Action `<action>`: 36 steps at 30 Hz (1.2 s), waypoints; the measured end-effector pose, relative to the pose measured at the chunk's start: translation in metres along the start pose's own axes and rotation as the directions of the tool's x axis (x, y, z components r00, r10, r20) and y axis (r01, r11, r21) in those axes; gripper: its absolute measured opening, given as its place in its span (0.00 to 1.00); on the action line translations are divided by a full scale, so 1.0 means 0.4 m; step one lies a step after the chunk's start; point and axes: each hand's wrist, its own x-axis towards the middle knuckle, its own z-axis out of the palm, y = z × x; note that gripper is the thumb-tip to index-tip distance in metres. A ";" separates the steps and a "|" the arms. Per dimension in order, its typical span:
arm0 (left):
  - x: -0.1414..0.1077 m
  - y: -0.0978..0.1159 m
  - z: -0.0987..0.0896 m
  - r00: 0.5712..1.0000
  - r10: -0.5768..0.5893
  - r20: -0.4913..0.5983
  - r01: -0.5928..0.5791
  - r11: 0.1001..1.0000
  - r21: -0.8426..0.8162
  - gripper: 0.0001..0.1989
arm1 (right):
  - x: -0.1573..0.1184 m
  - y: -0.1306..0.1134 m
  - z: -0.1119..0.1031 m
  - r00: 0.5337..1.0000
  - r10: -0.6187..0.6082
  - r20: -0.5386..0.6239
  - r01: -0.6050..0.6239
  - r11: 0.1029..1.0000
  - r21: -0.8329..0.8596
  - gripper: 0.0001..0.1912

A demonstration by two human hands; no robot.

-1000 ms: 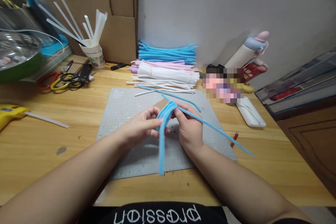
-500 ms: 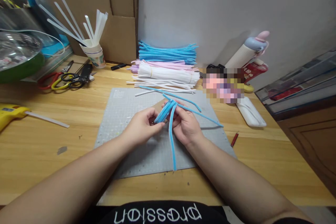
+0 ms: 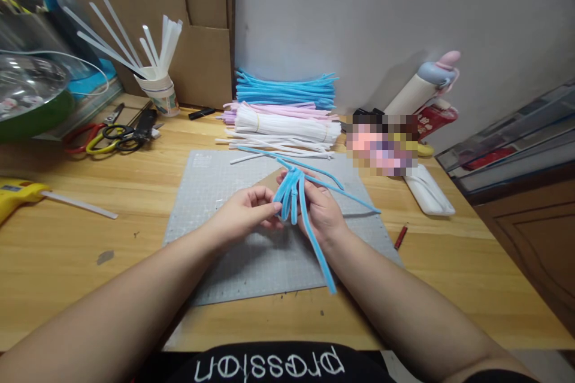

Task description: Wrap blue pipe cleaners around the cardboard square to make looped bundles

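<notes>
A bunch of looped blue pipe cleaners [image 3: 291, 188] is held above the cutting mat, its loops fanned apart and hanging down. My right hand [image 3: 324, 212] is closed around the gathered top end. With thumb and fingers, my left hand [image 3: 258, 208] pinches one of the loops on the left side. One long tail [image 3: 318, 245] hangs toward me past my right hand; another straight end stretches out to the right. Behind the bunch, a loose blue pipe cleaner [image 3: 309, 166] lies on the mat. A brown cardboard piece [image 3: 268, 180] shows partly behind my fingers.
Blue pipe cleaners [image 3: 285, 93] and a white bundle [image 3: 287, 124] lie behind the grey cutting mat [image 3: 229, 275]. Scissors [image 3: 108, 137], a cup of glue sticks [image 3: 162, 96] and a yellow glue gun [image 3: 20, 192] are left. A red pencil [image 3: 402, 236] lies right.
The loops were pressed together between both hands; now they are spread into separate loops. The hanging tail has swung to the right. My left hand has shifted its pinch slightly.
</notes>
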 end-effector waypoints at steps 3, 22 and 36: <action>-0.004 0.005 0.003 1.000 -0.011 0.001 0.011 1.000 -0.014 0.16 | -0.001 -0.001 0.001 1.000 0.001 -0.019 -0.001 1.000 0.003 0.08; -0.009 0.006 0.004 0.996 0.002 0.088 0.001 0.999 -0.033 0.20 | -0.009 -0.005 0.011 1.000 -0.010 -0.021 0.010 1.000 -0.014 0.10; -0.015 -0.001 0.005 0.957 -0.101 0.274 0.146 0.978 -0.150 0.12 | -0.023 0.005 0.006 0.997 -0.069 0.047 0.074 0.990 -0.123 0.11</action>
